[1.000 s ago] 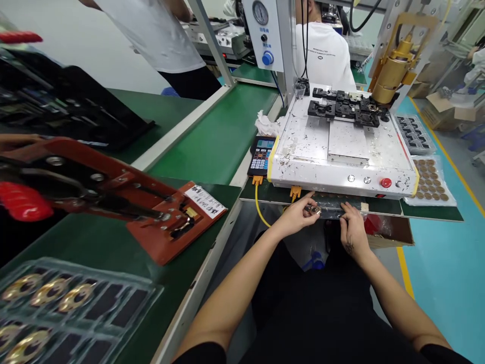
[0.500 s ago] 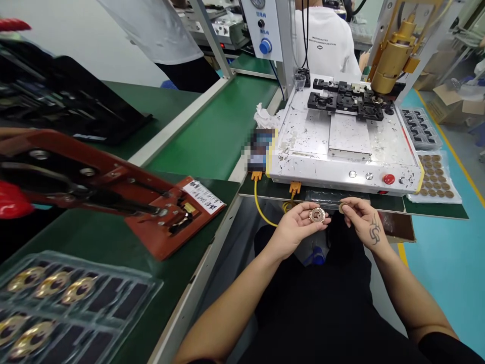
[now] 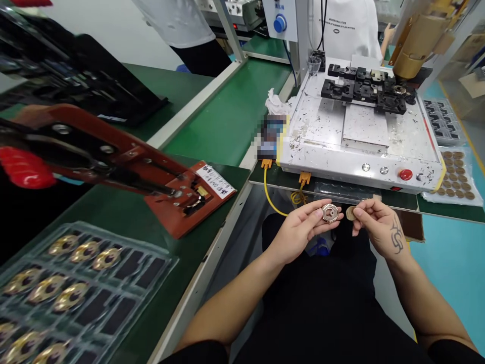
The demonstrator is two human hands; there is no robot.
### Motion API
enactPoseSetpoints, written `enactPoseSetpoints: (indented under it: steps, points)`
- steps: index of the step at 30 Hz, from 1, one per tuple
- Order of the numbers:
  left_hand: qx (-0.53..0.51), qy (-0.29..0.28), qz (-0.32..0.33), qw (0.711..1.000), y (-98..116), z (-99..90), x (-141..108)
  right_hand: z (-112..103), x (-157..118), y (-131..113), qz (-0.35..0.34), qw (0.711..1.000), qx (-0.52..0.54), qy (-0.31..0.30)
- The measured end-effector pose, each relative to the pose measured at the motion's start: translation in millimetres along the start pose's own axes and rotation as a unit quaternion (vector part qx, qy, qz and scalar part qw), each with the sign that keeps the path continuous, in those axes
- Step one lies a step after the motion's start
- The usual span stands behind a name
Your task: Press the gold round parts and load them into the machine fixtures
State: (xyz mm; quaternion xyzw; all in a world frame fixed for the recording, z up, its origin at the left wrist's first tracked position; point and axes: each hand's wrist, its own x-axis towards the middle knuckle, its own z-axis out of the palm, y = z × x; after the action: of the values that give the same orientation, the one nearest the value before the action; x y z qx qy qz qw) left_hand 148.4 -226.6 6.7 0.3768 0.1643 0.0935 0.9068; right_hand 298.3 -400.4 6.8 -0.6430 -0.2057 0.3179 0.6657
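Note:
Between thumb and fingers, my left hand (image 3: pixel 303 227) holds a round metal watch case (image 3: pixel 330 213), its ringed inside facing up. Close to its right, my right hand (image 3: pixel 375 222) pinches a small flat tan disc (image 3: pixel 351 213). The two pieces are apart, with a narrow gap between them. Both hands are above my lap, just in front of the bench edge. The fingertips of my right hand partly cover the disc.
A white machine (image 3: pixel 322 146) with black fixtures (image 3: pixel 364 91) stands ahead. Tan discs lie on a sheet (image 3: pixel 454 174) at right. On the left are a red-brown lever press (image 3: pixel 166 212) and a clear tray (image 3: pixel 125 283) with several gold rings. A person in white (image 3: pixel 348 30) sits beyond.
The view has shifted, so the bench and both hands appear further right. The watch case is tilted more toward me, and the disc in my right hand shows more of its flat face.

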Motion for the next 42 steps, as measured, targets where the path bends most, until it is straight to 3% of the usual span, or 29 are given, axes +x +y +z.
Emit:
enactPoseSetpoints:
  steps: [7,10,14,19,24,42]
  points:
    - [0.000,-0.007,0.010,1.000,-5,3.0,-4,0,-5,-6,0.080,0.993,0.055,-0.061]
    - [0.010,-0.005,0.011,1.000,-7,2.1,-6,-1,-4,-5,0.084,0.993,0.033,-0.073]
    - [0.023,0.000,0.021,1.000,-11,1.8,-8,3,-3,-7,-0.002,0.995,-0.070,-0.065]
    - [0.037,0.004,0.036,0.999,-14,4.1,-10,18,-3,-12,-0.110,0.976,-0.181,-0.048]
    - [0.041,-0.003,0.049,0.998,-14,6.8,-11,27,-4,-8,-0.120,0.972,-0.195,-0.049]
    - [0.076,0.006,0.073,0.994,-23,12.5,-13,29,-8,-2,-0.136,0.968,-0.208,-0.020]
